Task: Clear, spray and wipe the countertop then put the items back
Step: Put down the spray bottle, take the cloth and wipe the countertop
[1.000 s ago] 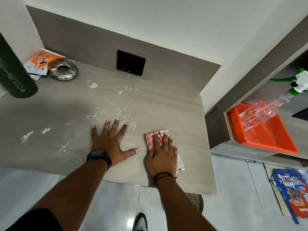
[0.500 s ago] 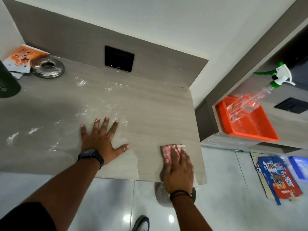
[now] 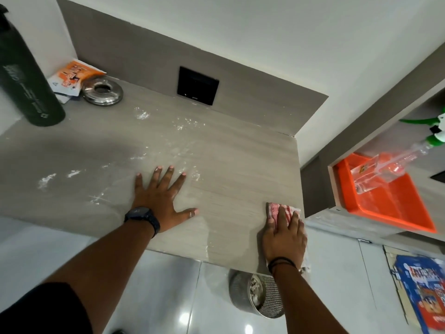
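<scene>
The grey countertop [image 3: 228,165] carries white streaks and specks across its middle and left. My right hand [image 3: 284,237] presses flat on a red-and-white cloth [image 3: 273,209] at the counter's front right corner, part of the cloth hanging past the edge. My left hand [image 3: 161,196], with a black watch on the wrist, lies flat with fingers spread near the counter's middle front and holds nothing. A dark green bottle [image 3: 26,78] stands at the far left. Beside it are an orange packet [image 3: 72,77] and a steel ring-shaped dish [image 3: 103,90].
A clear spray bottle with a green trigger [image 3: 395,165] lies in an orange tray [image 3: 390,213] on the lower shelf to the right. A steel mesh bin [image 3: 257,295] stands on the floor under the corner. A blue-and-red box [image 3: 423,292] lies on the floor. A black wall plate [image 3: 198,86] sits on the backsplash.
My right hand has slid the cloth from the middle front of the counter to the right front corner. My left hand stays planted in place.
</scene>
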Demonstrator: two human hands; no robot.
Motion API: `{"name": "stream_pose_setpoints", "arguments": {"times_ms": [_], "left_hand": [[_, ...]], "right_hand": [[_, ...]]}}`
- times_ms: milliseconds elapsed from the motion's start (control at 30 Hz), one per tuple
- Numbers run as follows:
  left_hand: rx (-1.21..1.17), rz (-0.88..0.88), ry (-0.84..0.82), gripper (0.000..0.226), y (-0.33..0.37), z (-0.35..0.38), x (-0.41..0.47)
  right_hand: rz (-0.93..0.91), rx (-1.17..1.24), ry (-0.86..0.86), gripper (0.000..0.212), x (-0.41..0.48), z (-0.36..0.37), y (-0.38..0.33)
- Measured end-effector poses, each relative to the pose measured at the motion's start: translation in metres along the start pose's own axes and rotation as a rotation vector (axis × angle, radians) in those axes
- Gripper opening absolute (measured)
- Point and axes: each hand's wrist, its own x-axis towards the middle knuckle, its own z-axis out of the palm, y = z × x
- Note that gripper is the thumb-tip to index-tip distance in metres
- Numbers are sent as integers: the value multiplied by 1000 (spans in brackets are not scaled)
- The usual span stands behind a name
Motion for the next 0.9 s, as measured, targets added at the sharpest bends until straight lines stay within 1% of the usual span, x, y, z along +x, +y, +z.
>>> {"name": "stream_pose_setpoints", "arguments": {"times_ms": [133, 300, 433, 567, 633, 733, 900], "left_hand": [[-4, 21, -22, 106, -16, -2, -2], [-27, -125, 6, 104, -58, -7, -7], [-14, -156, 9, 104, -80, -7, -14], [-64, -156, 30, 105, -83, -9, -15], [-65, -149, 18, 106, -81, -8, -14], [-56, -122, -1, 107, -87, -10, -9], [-61, -66, 14, 107, -102, -13, 7]], "right_hand": [[-84, -25, -37, 56, 22, 1, -35], [-278, -49, -44, 54, 19, 13, -90], [-432, -49, -66, 55, -16, 24, -121], [-523, -28, -88, 58, -71, 34, -141], [-555, -37, -102, 59, -93, 40, -138], [-550, -25, -117, 53, -101, 39, -130], [-362, 37, -36, 57, -81, 29, -128]]}}
